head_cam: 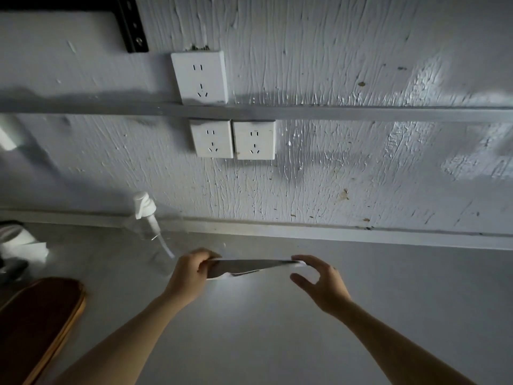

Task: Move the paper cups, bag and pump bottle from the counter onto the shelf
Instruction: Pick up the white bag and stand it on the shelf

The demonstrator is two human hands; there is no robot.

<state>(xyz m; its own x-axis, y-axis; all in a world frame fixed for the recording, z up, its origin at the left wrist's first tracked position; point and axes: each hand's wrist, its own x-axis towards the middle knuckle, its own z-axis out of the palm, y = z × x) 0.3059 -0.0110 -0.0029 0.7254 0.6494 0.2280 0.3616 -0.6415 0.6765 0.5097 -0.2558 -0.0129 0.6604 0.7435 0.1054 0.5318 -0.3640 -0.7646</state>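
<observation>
Hands are seen stretched out over a grey counter (388, 287), with a flat bag (249, 266) held between them. The left hand (191, 276) is closed around the bag's left end, the fingers curled over its upper edge. The right hand (319, 282) is placed at the bag's right end with the fingers spread; the fingertips (301, 259) are seen touching the upper corner, while the thumb is held apart below, so a firm grip on that side cannot be confirmed. The bag is seen nearly edge-on, dark on its broad face and white along the lower rim, and it is held just above the counter, well forward of the wall.

A clear pump bottle (154, 232) with a white pump head is stood on the counter just behind and left of the left hand, close to the wall. White paper cups (19, 240), lying at the far left edge, are only partly shown. A dark wooden board (41, 323) is seen at the lower left.

Three white sockets (201, 77) are mounted on the rough painted wall (361, 148), one above a horizontal rail (361, 113) and two below it. A black bracket (133, 23) is fixed at the upper left.
</observation>
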